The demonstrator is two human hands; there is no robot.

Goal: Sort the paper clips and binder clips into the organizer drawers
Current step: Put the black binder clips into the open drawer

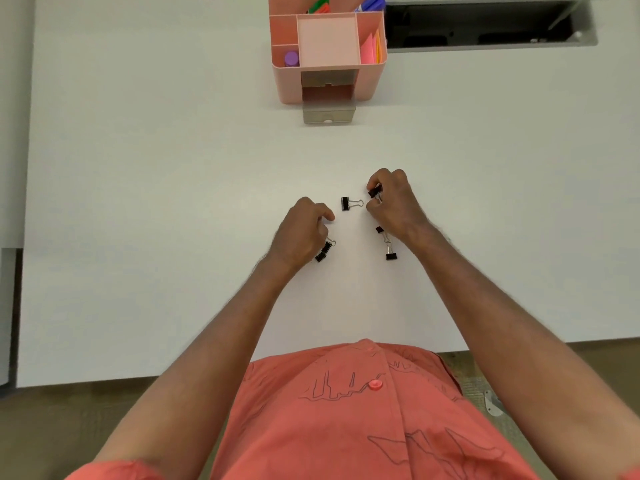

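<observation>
Several black binder clips lie on the white table [173, 202]. One binder clip [350, 203] sits alone between my hands. My right hand [393, 202] pinches a binder clip [374, 191] in its fingertips. Under that wrist lie two more, one [380, 230] partly hidden and one [390, 252] just nearer me. My left hand [301, 233] is curled over a pair of clips [323, 251] at its fingertips; whether it grips them is unclear. The pink organizer [284, 84] stands at the far side, its lower drawer [328, 114] pulled out. No paper clips show.
The organizer's top compartments hold markers [320, 5], sticky notes [372, 48] and a purple cap [291, 58]. A dark cable recess [485, 27] opens in the table behind it on the right. The table's near edge runs just before my body.
</observation>
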